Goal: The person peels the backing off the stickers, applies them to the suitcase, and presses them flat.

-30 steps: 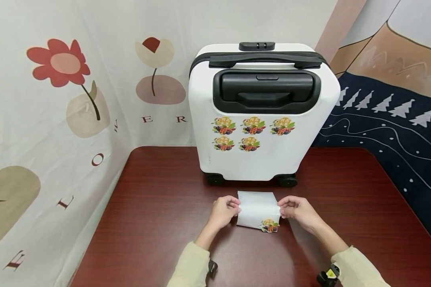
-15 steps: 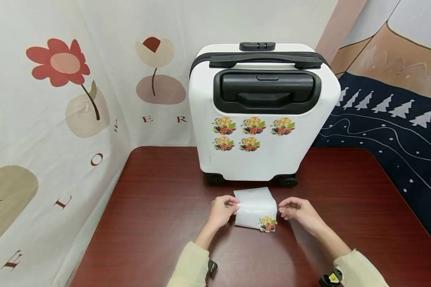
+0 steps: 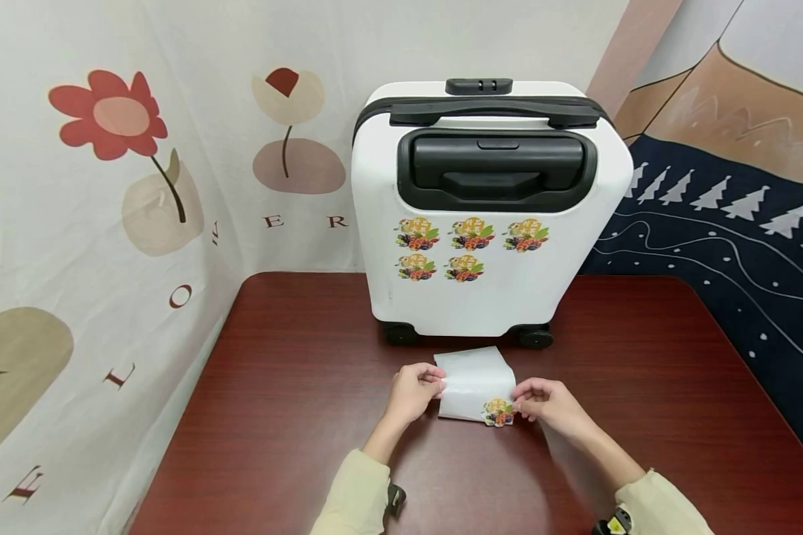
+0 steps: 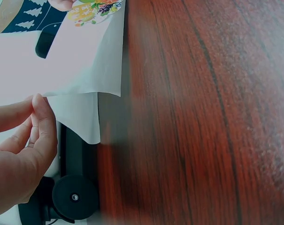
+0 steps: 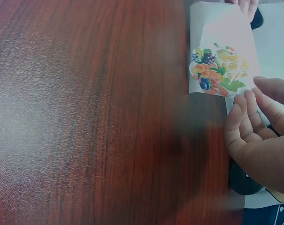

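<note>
A white backing sheet (image 3: 471,383) is held curved above the table, with one fruit-print sticker (image 3: 498,412) at its lower right corner. My left hand (image 3: 411,394) pinches the sheet's left edge between thumb and forefinger; the left wrist view shows the sheet (image 4: 85,61) folding over beyond the fingertips. At the opposite side my right hand (image 3: 552,405) has thumb and forefinger at the edge of the sticker (image 5: 219,70), pinching it there. Its other fingers curl below. The exact contact under the fingertips is partly hidden.
Behind the hands stands a white suitcase (image 3: 468,305) with a black handle and wheels. Several matching fruit stickers (image 3: 471,234) are on its front in two rows. The brown table (image 3: 274,401) extends to both sides, and printed cloth (image 3: 174,297) hangs around it.
The sheet has shifted slightly left and tilted. My right hand let go of its right edge, moved a little lower, and now has its fingertips at the sticker. My left hand keeps its pinch.
</note>
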{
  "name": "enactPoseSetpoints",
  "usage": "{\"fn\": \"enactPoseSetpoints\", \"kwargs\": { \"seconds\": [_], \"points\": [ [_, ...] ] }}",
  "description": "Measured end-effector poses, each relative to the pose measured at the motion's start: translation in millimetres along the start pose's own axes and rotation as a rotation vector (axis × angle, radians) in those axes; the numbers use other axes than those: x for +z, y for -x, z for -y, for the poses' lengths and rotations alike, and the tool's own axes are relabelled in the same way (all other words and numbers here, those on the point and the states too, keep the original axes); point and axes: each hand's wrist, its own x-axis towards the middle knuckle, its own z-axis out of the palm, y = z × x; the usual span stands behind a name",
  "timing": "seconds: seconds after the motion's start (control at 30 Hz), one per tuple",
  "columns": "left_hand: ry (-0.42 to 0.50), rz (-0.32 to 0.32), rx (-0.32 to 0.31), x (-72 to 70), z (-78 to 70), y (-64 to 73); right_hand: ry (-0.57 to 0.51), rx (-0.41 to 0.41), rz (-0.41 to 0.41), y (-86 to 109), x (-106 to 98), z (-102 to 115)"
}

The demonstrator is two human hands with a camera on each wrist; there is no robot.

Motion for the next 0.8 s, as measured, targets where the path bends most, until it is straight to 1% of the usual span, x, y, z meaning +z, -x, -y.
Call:
{"fn": "enactPoseSetpoints", "kwargs": {
  "seconds": [0.27,0.4,0.63,0.8],
  "points": [
    [-0.007,-0.002,-0.007,-0.1,-0.4,-0.5,0.04,-0.015,-0.007,-1.1,4.6,-4.6],
    [-0.003,-0.001,0.001,-0.1,-0.6,-0.9,0.061,-0.025,-0.014,-1.6,5.5,-5.4],
    [0.006,0.004,-0.004,0.2,-0.5,-0.2,0.09,-0.006,-0.052,-1.0,5.6,-3.0],
    [0.001,0.008,-0.002,0.7,1.6,0.0,0.08,-0.017,-0.052,0.2,4.4,-1.4]
  ]
}}
